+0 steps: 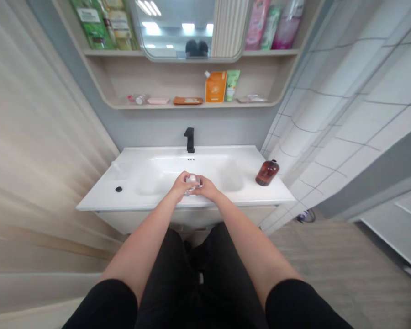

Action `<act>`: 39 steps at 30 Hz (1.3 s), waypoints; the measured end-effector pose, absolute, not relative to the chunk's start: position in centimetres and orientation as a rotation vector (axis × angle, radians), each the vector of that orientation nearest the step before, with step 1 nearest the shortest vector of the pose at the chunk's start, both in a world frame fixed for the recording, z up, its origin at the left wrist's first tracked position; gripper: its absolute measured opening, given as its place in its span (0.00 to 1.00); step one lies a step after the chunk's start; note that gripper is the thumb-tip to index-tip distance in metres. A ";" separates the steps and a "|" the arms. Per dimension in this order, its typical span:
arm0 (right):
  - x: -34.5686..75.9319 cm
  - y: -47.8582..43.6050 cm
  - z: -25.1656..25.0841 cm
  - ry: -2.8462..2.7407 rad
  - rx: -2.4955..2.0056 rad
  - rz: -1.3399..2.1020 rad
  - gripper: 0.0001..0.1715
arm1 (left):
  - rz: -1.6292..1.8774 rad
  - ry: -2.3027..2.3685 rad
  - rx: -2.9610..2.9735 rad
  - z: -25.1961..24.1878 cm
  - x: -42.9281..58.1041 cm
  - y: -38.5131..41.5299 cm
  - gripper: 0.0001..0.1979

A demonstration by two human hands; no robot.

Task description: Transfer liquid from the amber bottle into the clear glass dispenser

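Observation:
Over the front of the white sink (144, 183), my left hand (182, 183) and my right hand (204, 186) are closed together around a small clear container with a whitish top (192, 179). The fingers cover much of it, so its exact kind does not show. To the right on the counter stands a reddish-brown bottle (267, 172) with a dark neck and no visible cap. A small round black cap (118, 189) lies on the left part of the counter. Behind the hands, a black faucet (190, 140) rises at the basin's back edge.
Above the sink a shelf (150, 106) holds an orange pouch (215, 87), a green tube (232, 85) and flat packs. Higher up are a mirror (178, 41) and several bottles. A curtain (37, 137) hangs left; a white tile-patterned curtain (315, 105) hangs right.

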State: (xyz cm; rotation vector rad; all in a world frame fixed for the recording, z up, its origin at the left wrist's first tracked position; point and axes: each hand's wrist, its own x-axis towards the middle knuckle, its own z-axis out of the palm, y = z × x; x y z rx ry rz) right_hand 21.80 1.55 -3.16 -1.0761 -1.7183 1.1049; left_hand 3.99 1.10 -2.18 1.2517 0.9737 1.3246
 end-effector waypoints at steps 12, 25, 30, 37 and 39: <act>21.9 1.3 -3.0 -1.715 -1.066 1.084 0.44 | 1.235 0.943 1.310 -2.3 3.9 1.2 0.29; 22.0 1.6 -3.4 -1.717 -1.071 1.072 0.47 | 1.237 0.937 1.298 -2.2 4.0 1.2 0.31; 22.0 1.5 -3.3 -1.732 -1.086 1.059 0.44 | 1.294 0.964 1.305 -2.0 4.0 1.1 0.31; 22.0 1.4 -2.9 -1.728 -1.104 1.057 0.44 | 1.306 0.963 1.293 -1.9 4.1 1.1 0.33; 22.0 1.4 -2.9 -1.725 -1.103 1.062 0.45 | 1.287 0.935 1.301 -1.9 4.1 1.1 0.33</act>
